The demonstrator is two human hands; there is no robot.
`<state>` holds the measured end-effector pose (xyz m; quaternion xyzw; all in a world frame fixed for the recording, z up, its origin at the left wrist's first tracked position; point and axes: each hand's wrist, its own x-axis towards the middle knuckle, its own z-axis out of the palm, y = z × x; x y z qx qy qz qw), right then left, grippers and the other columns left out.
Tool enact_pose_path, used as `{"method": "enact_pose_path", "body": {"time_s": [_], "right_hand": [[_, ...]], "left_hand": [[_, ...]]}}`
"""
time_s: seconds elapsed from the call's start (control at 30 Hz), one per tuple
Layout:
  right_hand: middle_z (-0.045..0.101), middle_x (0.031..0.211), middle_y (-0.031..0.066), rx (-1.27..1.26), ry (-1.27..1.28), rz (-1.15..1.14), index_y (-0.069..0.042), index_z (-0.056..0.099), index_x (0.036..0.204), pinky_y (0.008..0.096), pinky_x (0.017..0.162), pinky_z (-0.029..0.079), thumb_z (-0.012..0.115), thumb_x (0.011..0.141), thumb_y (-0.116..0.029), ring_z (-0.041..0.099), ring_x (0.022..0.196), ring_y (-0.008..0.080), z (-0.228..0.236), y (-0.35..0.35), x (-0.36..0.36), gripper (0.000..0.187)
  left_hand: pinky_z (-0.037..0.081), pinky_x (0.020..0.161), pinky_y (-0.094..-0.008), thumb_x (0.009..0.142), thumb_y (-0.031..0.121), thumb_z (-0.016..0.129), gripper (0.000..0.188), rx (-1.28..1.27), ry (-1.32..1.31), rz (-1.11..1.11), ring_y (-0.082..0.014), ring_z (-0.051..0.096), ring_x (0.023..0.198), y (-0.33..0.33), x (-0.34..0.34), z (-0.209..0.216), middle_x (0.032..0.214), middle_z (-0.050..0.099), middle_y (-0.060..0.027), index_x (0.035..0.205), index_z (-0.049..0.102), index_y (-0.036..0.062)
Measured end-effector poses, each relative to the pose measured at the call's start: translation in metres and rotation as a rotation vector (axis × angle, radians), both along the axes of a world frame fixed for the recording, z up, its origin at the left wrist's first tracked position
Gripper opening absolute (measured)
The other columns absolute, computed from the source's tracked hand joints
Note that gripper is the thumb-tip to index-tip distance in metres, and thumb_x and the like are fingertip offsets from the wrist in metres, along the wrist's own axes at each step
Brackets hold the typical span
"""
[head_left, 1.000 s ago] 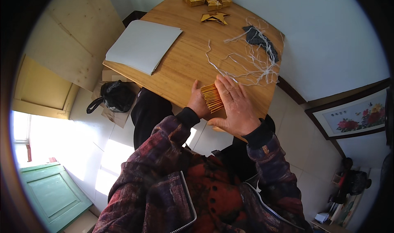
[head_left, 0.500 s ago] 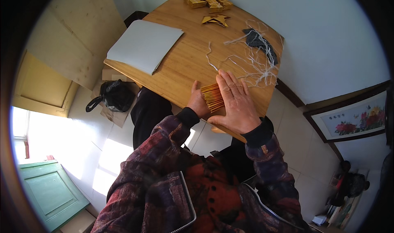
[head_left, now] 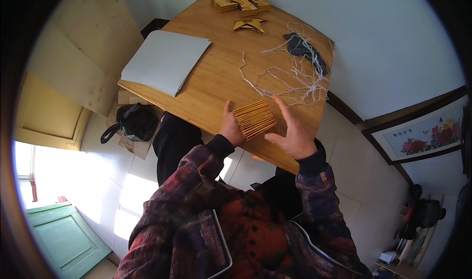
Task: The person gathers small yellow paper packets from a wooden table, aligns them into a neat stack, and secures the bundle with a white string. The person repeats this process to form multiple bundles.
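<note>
A stack of folded golden-yellow paper pieces (head_left: pixel 254 119), their edges lined up in rows, is at the near edge of the wooden table (head_left: pixel 196 99). My left hand (head_left: pixel 230 126) grips the stack's left end, its thumb pointing up; the other fingers are mostly hidden by the stack. Just off the right end, my right hand (head_left: pixel 294 134) is open, thumb and fingers apart, with nothing in it. Beyond the hands, a loose tangle of white strings (head_left: pixel 300 84) spreads over the right side of the table, partly across a dark grey cloth (head_left: pixel 306 51).
Several golden folded-paper bundles (head_left: pixel 241 4) stand at the table's far end, with a few loose pieces (head_left: pixel 250 25) nearer. A pile of white sheets (head_left: pixel 167 60) lies on the left. A black plastic bag (head_left: pixel 137 123) sits below on the left; a framed flower picture (head_left: pixel 425 131) is at right.
My right hand has moved off the top of the stack to its right side, uncovering the folded edges. My left hand still holds the stack. The whole view has shifted slightly.
</note>
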<state>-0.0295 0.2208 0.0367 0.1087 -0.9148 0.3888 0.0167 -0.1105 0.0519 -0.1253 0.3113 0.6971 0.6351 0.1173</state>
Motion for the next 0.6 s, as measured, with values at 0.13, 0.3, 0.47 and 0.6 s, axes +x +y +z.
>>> {"method": "enact_pose_path", "body": {"time_s": [0.13,0.3,0.47,0.6], "right_hand": [[0.041,0.143,0.0196,-0.274,-0.117,0.030,-0.003,0.024,0.147,0.0362,0.109,0.035,0.073,0.076,-0.004,0.041,0.132,0.0305,-0.020,-0.005,-0.004,0.086],[0.039,0.145,0.0154,-0.446,-0.187,0.120,0.000,0.024,0.147,0.0322,0.109,0.032,0.073,0.080,-0.006,0.039,0.133,0.0224,-0.021,-0.003,-0.018,0.083],[0.039,0.145,0.0182,-0.476,-0.246,0.151,0.001,0.023,0.147,0.0328,0.110,0.031,0.066,0.079,0.001,0.039,0.134,0.0254,-0.007,-0.007,-0.023,0.081],[0.034,0.146,0.0225,-0.089,-0.055,0.113,-0.001,0.023,0.147,0.0372,0.111,0.030,0.058,0.074,0.004,0.032,0.138,0.0335,0.005,-0.012,-0.018,0.081]], "left_hand": [[0.041,0.104,-0.0446,0.094,0.062,0.035,0.076,-0.053,0.028,-0.072,-0.0338,0.052,0.118,-0.001,0.001,0.002,0.131,0.051,-0.0219,0.135,0.042,-0.0022],[0.039,0.105,-0.0443,0.094,0.062,0.035,0.076,-0.079,0.033,-0.079,-0.0338,0.051,0.120,-0.005,0.001,0.007,0.133,0.050,-0.0215,0.135,0.041,-0.0014],[0.037,0.107,-0.0441,0.094,0.062,0.034,0.077,-0.091,-0.016,-0.133,-0.0338,0.049,0.123,-0.008,0.003,0.013,0.136,0.047,-0.0212,0.138,0.039,-0.0005],[0.036,0.108,-0.0442,0.094,0.063,0.033,0.078,-0.014,-0.155,-0.153,-0.0334,0.047,0.125,-0.007,0.006,0.017,0.138,0.046,-0.0210,0.139,0.037,-0.0004]]}}
